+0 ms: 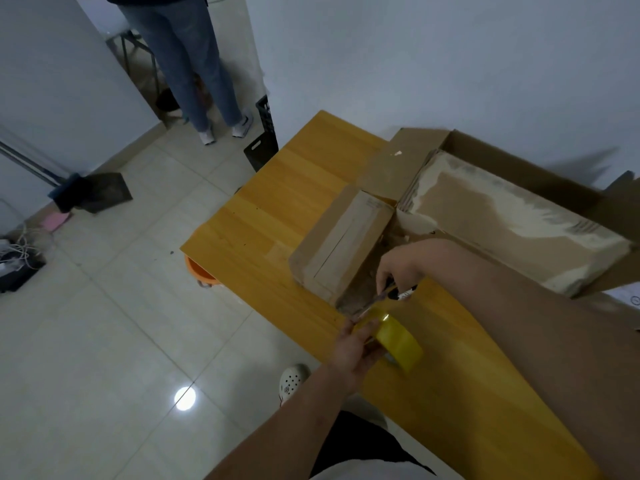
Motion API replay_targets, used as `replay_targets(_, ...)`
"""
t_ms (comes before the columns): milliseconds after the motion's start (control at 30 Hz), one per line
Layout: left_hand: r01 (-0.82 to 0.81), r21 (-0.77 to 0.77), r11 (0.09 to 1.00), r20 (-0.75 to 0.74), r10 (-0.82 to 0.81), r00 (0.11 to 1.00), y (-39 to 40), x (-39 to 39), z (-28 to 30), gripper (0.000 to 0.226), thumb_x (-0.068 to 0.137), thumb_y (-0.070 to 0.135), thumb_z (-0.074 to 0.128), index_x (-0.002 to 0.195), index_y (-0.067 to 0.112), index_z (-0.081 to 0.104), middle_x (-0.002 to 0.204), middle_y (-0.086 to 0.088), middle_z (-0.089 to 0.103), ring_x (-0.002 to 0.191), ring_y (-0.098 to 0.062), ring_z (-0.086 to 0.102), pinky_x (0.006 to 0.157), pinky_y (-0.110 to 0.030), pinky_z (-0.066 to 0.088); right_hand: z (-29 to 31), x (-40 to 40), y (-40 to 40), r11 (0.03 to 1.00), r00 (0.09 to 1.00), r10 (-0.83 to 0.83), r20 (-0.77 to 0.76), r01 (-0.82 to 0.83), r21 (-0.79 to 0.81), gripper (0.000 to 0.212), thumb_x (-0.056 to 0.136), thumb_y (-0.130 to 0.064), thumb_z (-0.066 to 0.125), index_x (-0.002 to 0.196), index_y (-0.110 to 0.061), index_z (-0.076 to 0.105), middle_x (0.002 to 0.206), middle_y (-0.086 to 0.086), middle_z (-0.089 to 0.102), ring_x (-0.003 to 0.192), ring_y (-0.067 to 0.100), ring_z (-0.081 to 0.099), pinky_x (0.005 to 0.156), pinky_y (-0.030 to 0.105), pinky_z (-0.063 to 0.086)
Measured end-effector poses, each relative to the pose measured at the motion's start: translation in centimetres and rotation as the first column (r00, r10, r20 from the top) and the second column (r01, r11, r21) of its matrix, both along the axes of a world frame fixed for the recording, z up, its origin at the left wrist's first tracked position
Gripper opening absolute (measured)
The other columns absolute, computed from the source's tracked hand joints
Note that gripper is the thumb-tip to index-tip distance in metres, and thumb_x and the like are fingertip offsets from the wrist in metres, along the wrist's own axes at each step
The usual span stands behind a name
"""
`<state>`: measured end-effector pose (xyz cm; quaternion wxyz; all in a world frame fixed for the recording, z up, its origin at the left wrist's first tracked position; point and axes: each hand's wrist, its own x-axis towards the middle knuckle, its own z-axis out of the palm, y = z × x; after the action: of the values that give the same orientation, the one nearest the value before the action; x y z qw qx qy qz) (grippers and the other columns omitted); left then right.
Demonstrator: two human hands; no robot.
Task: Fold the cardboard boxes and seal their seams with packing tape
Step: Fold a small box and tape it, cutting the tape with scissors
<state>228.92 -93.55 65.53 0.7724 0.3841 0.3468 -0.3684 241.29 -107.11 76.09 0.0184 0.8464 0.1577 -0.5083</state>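
Materials and finishes. The roll of tape [398,342] gripped by the left hand [349,351] is glossy yellow translucent plastic film, catching a bright highlight at its upper edge. Just beyond that grip, the small box [341,245] is matt brown corrugated cardboard. The large open carton [526,168], farther from the grip, is the same matt cardboard; the flattened sheets [512,220] inside show rough, whitish torn patches where the paper facing has peeled. The table [270,216] beneath the grip is smooth, satin-finished wood with visible plank grain. The floor [114,341], left of the grip, is polished ceramic tile, mirroring a ceiling lamp.
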Motion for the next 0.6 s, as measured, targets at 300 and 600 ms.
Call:
replay_targets(300, 0.054, 0.046, 0.998, 0.076, -0.057, 0.995, 0.4, 0.2, -0.4, 0.026, 0.091, 0.018, 0.069, 0.115, 0.014, 0.059, 0.097, -0.008, 0.071, 0.089, -0.022, 0.067, 0.077, -0.034, 0.059, 0.2, -0.7, -0.5, 0.999, 0.994, -0.012, 0.107, 0.008, 0.036, 0.035, 0.091, -0.006, 0.058, 0.12, -0.023, 0.069, 0.119, -0.002, 0.063, 0.082, 0.01, 0.054, 0.066, 0.026, 0.048)
replay_targets(600, 0.411, 0.109, 0.905, 0.008, -0.414, 0.91, 0.6, 0.2, -1.5, 0.006, 0.097, 0.021, 0.061, 0.095, 0.018, 0.057, 0.088, -0.002, 0.058, 0.063, -0.012, 0.059, 0.055, -0.024, 0.055, -1.0, -3.6, -1.5, 0.998, 0.973, -0.005, 0.231, -0.01, 0.064, 0.035, 0.093, -0.029, 0.054, 0.128, -0.034, 0.051, 0.108, 0.001, 0.037, 0.098, 0.02, 0.029, 0.083, 0.036, 0.03)
